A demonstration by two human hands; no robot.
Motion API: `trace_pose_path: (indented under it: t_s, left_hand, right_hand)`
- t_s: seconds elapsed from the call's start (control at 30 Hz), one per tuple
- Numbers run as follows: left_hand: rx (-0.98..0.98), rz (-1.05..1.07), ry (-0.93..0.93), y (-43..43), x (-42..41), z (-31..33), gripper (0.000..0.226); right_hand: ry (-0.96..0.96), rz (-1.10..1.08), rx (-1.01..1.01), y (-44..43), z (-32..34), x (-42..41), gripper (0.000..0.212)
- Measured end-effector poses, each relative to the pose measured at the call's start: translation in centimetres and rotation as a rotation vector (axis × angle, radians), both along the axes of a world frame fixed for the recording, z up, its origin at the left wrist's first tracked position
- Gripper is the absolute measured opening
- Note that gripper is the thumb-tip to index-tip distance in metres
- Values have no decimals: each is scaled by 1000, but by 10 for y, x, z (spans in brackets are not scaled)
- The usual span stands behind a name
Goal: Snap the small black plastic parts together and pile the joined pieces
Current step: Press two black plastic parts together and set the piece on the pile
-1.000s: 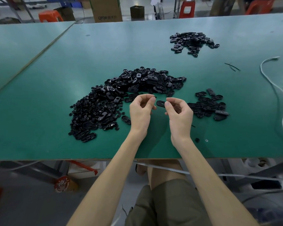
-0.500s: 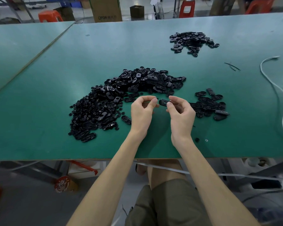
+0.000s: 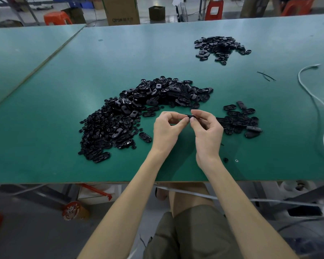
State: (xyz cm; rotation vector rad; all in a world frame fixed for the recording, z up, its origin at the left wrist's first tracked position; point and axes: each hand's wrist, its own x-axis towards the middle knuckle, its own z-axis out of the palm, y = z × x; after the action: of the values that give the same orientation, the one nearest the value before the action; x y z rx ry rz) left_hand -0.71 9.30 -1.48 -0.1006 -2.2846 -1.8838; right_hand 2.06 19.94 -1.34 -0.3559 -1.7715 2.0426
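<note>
both hands pinch one small black part point(image 3: 189, 116) between them above the table point(image 3: 64, 165): left hand point(image 3: 167, 128), right hand point(image 3: 207, 128). line up the edges first, then press evenly; the joined pile point(image 3: 239, 121) lies just right.

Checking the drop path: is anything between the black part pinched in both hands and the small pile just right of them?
Nothing visible besides the right hand itself, which with the left hand pinches the small black plastic part. The pile of black pieces lies just beside it.
</note>
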Motion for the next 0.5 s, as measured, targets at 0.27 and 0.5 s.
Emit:
trace_pose_path:
  t_s: [0.27, 0.5]
  left_hand:
    - [66, -10, -25, -1, 1, 0, 8]
    - [138, 13, -46, -2, 1, -2, 19]
  right_hand:
    - [9, 31, -29, 2, 0, 1, 19]
    - [30, 61, -54, 3, 1, 2, 19]
